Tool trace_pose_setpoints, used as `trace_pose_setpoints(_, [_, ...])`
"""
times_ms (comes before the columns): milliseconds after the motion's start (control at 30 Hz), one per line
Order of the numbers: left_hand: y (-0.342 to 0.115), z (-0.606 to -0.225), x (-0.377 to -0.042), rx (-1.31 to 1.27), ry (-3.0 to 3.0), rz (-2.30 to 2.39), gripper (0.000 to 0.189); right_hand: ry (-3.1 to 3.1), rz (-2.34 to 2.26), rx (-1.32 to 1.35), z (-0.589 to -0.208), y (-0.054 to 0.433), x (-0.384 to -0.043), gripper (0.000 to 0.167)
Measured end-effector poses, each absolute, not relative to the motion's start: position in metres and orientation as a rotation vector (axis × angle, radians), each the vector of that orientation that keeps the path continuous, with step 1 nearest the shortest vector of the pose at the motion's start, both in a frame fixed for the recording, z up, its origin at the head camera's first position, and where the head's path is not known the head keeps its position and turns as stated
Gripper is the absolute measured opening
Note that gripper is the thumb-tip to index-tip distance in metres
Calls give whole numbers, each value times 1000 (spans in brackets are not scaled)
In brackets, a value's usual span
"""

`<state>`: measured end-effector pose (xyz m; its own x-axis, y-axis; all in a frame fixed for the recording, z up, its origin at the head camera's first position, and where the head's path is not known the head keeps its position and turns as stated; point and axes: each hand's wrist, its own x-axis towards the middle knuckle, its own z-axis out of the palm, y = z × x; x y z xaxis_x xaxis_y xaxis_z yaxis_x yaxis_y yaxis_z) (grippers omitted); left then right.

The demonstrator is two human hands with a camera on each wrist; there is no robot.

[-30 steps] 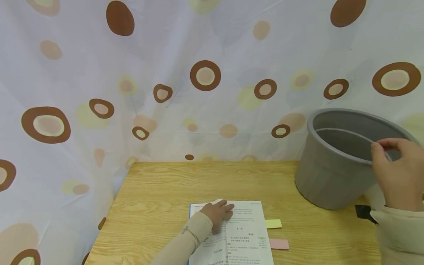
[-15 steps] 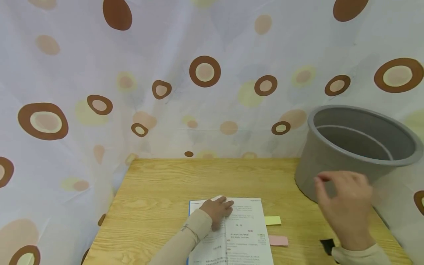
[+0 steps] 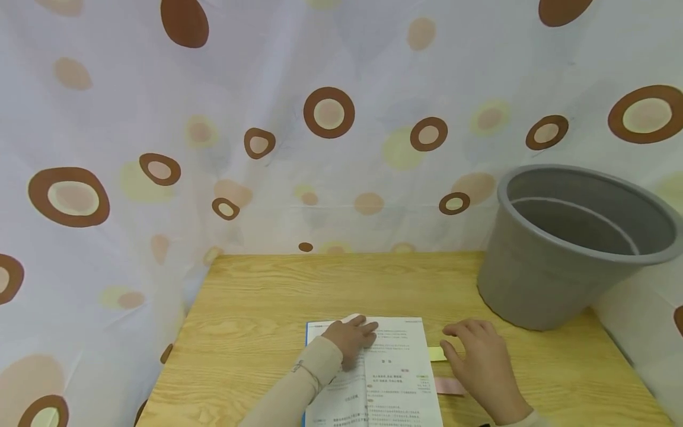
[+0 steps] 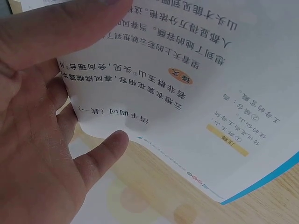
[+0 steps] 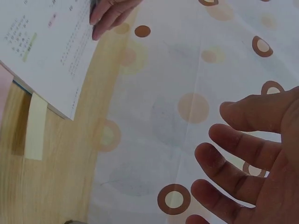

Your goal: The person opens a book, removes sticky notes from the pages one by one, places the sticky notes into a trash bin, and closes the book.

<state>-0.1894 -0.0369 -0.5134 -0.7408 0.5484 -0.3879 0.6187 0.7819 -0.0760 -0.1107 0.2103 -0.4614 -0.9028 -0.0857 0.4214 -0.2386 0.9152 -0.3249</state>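
Observation:
An open book with a blue cover edge lies at the front of the wooden table, text on both pages. My left hand rests on its upper left part, fingers spread towards the fold; the left wrist view shows the thumb over the printed page. A yellow sticky tab and a pink sticky tab stick out from the book's right side. Next to them hovers my right hand, its fingers loosely bent with nothing between them. Both tabs are partly behind this hand in the head view.
A large grey bin stands at the table's right rear. The wooden table extends to the left of and behind the book. A white curtain with brown and yellow spots hangs along the back and sides.
My right hand has come from the bin's rim, down and left, to beside the sticky tabs, and its thumb and fingers have parted. The left hand keeps its place on the book.

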Motion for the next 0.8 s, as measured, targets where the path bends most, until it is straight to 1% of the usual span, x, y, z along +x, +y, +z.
trace_pose_setpoints(133, [-39,-512,-189,888,2637,-276,77,-2729,567,219,-477,202,-113,17])
trace_pose_setpoints(333, [-40,-511,-188,878,2641,-261,76,-2909,554,177,-510,192,-120,19])
trace_pose_setpoints(533, [-40,-513,-190,883,2650,-282,74,-3074,586,63,-533,185,-130,31])
trace_pose_setpoints(800, [-39,-517,-189,886,2637,-299,77,-3221,574,-67,-546,180,-137,45])
